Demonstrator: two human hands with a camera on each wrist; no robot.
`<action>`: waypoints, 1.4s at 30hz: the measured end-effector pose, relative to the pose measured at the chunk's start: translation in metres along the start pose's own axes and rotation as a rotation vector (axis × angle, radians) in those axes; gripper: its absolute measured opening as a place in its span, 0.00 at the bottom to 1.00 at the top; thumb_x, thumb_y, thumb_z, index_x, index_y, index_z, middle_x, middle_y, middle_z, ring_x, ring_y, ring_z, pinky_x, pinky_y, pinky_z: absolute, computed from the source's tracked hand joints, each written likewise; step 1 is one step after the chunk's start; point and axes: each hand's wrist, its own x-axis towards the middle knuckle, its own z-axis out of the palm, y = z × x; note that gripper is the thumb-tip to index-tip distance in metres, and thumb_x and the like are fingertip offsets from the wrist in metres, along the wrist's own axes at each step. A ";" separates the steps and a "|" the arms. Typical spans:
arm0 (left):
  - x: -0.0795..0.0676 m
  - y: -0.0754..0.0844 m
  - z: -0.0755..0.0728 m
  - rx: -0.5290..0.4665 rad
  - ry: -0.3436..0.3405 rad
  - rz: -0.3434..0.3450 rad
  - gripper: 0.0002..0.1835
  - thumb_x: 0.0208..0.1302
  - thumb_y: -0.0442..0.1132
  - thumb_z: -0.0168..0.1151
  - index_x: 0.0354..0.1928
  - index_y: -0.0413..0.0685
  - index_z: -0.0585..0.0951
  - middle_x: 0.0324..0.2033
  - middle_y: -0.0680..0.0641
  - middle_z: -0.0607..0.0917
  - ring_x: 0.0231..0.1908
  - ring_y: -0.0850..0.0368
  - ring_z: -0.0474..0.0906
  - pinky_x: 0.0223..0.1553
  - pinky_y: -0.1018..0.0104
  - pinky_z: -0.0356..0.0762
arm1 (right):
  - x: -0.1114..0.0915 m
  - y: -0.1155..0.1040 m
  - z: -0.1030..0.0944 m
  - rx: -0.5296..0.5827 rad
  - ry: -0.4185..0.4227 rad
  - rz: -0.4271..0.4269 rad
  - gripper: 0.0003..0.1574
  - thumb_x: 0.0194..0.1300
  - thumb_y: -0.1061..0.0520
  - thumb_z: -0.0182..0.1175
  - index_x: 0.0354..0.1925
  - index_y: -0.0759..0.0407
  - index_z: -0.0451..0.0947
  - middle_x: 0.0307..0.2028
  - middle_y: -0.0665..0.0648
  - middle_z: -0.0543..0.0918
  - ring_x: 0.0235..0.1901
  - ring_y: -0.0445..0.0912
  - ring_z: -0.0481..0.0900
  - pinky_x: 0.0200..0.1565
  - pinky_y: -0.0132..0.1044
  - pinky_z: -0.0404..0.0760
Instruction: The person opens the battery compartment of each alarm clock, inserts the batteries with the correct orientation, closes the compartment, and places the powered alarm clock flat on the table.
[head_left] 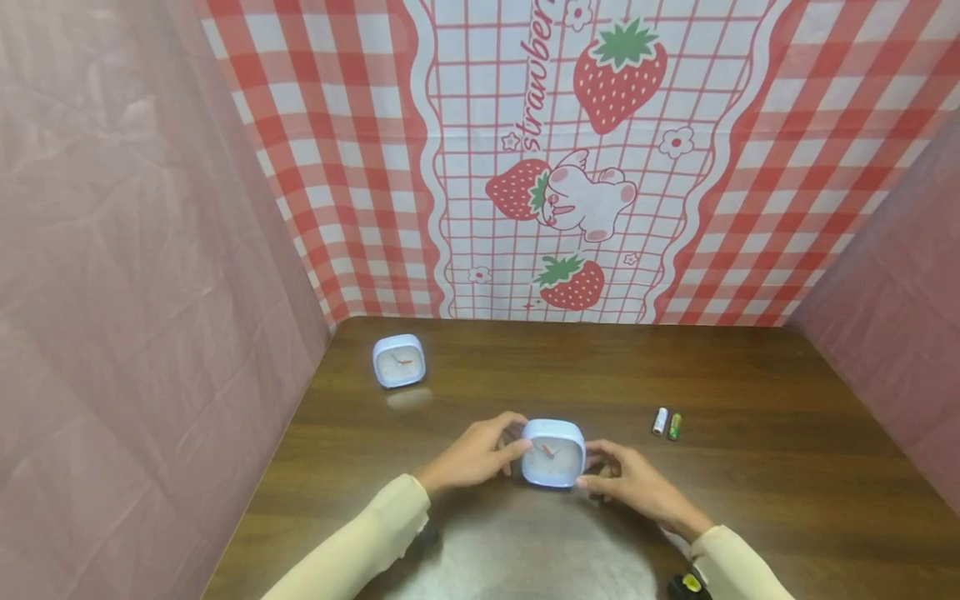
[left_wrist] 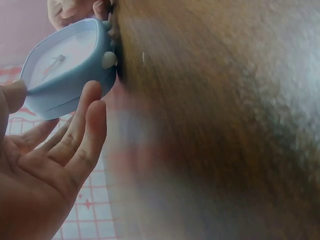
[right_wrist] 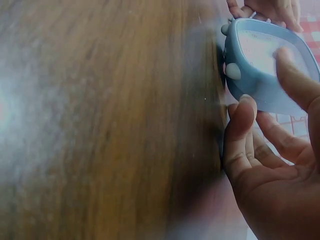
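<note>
A pale blue alarm clock [head_left: 553, 454] with rounded corners stands upright near the middle of the table, its face toward me. My left hand [head_left: 480, 450] holds its left side, thumb at the front edge and fingers around the side. On the opposite side, my right hand [head_left: 633, 482] grips the clock with the thumb near the lower front corner. In the left wrist view, small round feet show under the clock [left_wrist: 67, 75]. The right wrist view shows the thumb [right_wrist: 292, 75] in front of the clock's face; the clock's back is hidden.
A second pale blue clock [head_left: 399, 361] stands at the back left of the brown wooden table [head_left: 525, 367]. Two small batteries, one white [head_left: 660, 421] and one green [head_left: 676, 427], lie to the right. A strawberry-print cloth [head_left: 555, 167] hangs behind the table.
</note>
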 end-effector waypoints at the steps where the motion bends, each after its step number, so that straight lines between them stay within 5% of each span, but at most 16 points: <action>1: 0.000 0.000 0.000 -0.020 -0.006 -0.017 0.22 0.78 0.51 0.56 0.64 0.45 0.75 0.47 0.46 0.85 0.24 0.56 0.84 0.25 0.65 0.84 | 0.000 0.000 -0.001 0.011 -0.010 -0.002 0.36 0.68 0.54 0.69 0.66 0.71 0.70 0.47 0.63 0.84 0.32 0.52 0.83 0.32 0.40 0.85; 8: -0.001 -0.007 -0.002 -0.097 -0.021 -0.125 0.21 0.80 0.51 0.52 0.62 0.43 0.76 0.28 0.43 0.86 0.21 0.49 0.83 0.23 0.59 0.84 | -0.001 0.001 -0.002 0.032 -0.030 0.007 0.33 0.77 0.51 0.59 0.68 0.72 0.67 0.35 0.63 0.82 0.31 0.49 0.80 0.32 0.40 0.85; 18: 0.005 -0.008 0.001 -0.276 0.026 -0.122 0.23 0.67 0.34 0.70 0.62 0.44 0.75 0.43 0.43 0.84 0.27 0.48 0.85 0.28 0.57 0.86 | 0.008 0.000 0.007 0.070 0.075 0.048 0.35 0.72 0.49 0.65 0.62 0.75 0.69 0.36 0.61 0.84 0.31 0.49 0.82 0.32 0.40 0.86; 24: 0.008 -0.001 0.002 -0.202 0.025 -0.111 0.29 0.63 0.33 0.73 0.65 0.38 0.74 0.42 0.46 0.84 0.26 0.53 0.84 0.27 0.59 0.86 | 0.008 -0.001 0.009 0.117 0.099 -0.020 0.35 0.67 0.58 0.69 0.64 0.73 0.67 0.45 0.66 0.83 0.30 0.52 0.83 0.32 0.42 0.86; 32: 0.007 0.001 0.003 -0.136 -0.020 -0.114 0.26 0.67 0.39 0.71 0.63 0.37 0.77 0.40 0.48 0.86 0.24 0.51 0.85 0.24 0.59 0.85 | 0.007 0.001 0.008 0.152 0.097 -0.070 0.37 0.65 0.62 0.70 0.66 0.67 0.66 0.57 0.75 0.77 0.35 0.58 0.86 0.37 0.47 0.88; 36: 0.007 0.001 0.003 -0.209 -0.036 -0.198 0.26 0.76 0.51 0.59 0.62 0.37 0.77 0.40 0.45 0.87 0.23 0.48 0.85 0.24 0.58 0.85 | 0.006 0.003 0.004 0.170 0.072 -0.041 0.36 0.69 0.59 0.67 0.68 0.67 0.64 0.55 0.75 0.78 0.35 0.58 0.86 0.39 0.48 0.88; 42: 0.007 0.002 0.003 -0.277 -0.038 -0.334 0.40 0.78 0.66 0.44 0.55 0.31 0.81 0.32 0.41 0.88 0.22 0.46 0.85 0.24 0.57 0.86 | 0.005 0.002 0.000 0.193 0.056 0.021 0.33 0.82 0.47 0.51 0.70 0.69 0.63 0.45 0.68 0.78 0.32 0.53 0.83 0.37 0.47 0.88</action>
